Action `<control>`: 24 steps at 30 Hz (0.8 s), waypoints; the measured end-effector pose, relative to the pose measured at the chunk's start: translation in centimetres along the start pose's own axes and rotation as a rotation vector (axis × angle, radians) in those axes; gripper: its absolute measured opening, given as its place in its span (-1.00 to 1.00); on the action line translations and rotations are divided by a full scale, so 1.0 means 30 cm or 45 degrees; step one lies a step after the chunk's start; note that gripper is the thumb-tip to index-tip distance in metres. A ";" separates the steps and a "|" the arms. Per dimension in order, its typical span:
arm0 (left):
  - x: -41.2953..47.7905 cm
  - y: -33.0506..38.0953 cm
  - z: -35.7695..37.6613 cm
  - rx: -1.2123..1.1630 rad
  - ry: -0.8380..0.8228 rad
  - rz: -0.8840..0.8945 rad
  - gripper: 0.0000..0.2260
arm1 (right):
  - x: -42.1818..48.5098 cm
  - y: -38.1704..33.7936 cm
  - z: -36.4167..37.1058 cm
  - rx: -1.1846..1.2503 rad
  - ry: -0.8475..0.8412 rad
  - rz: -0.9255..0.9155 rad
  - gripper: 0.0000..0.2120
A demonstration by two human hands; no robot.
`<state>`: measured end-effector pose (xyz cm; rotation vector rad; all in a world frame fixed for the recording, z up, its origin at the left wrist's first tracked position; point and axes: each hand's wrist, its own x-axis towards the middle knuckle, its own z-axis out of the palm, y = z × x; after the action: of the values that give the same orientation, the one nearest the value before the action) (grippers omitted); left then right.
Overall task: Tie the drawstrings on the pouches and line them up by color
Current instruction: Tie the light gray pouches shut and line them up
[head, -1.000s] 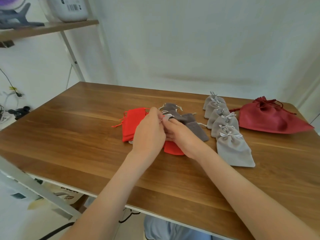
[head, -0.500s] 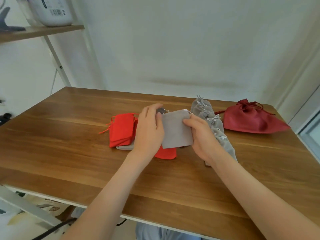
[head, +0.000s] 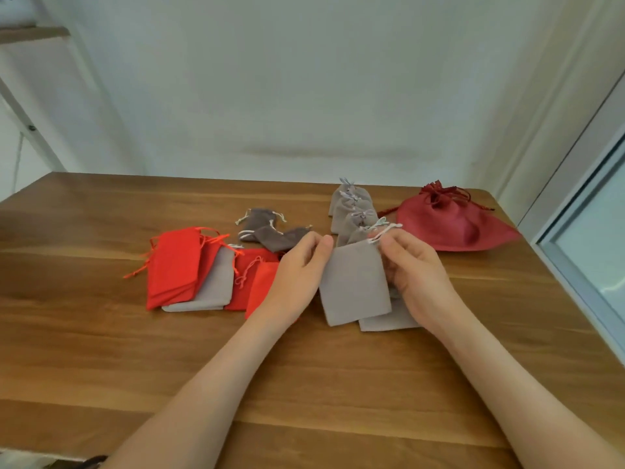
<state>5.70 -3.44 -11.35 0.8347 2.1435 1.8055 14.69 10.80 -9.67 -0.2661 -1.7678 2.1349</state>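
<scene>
Left hand (head: 297, 275) and right hand (head: 416, 275) hold a flat light grey fabric pouch (head: 353, 286) over the brown wooden table (head: 101, 350); left pinches its top corner, right pinches its white drawstring (head: 385, 230). Behind it is a row of tied light grey pouches (head: 351, 211), with a big dark red drawstring bag (head: 449, 225) at right. Flat orange-red pouches (head: 176, 265) piled left, small taupe pouches (head: 270, 231) between.

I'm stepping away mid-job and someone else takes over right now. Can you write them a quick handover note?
Left hand pinches the held light grey pouch at its top corner; right hand pinches its white drawstring. It is not tied yet.
Done: a row of tied light grey pouches beside the dark red pouch, gathered shut.
Left: tie the held one, add it to the row. Another flat grey pouch lies under the orange-red pouches; these and the dark grey pouches are not lined up.
</scene>
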 end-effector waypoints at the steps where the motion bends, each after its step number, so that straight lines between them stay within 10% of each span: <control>1: 0.002 -0.005 0.002 -0.011 -0.002 -0.019 -0.74 | 0.001 0.000 0.002 -0.044 -0.008 -0.021 -0.72; 24: 0.037 -0.003 -0.038 -0.695 0.336 -0.185 -0.85 | -0.004 -0.003 0.004 -0.126 0.293 -0.123 -0.75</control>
<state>4.19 -3.78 -10.96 0.3172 1.6368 2.3520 14.78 10.67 -9.56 -0.4249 -1.7178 1.8707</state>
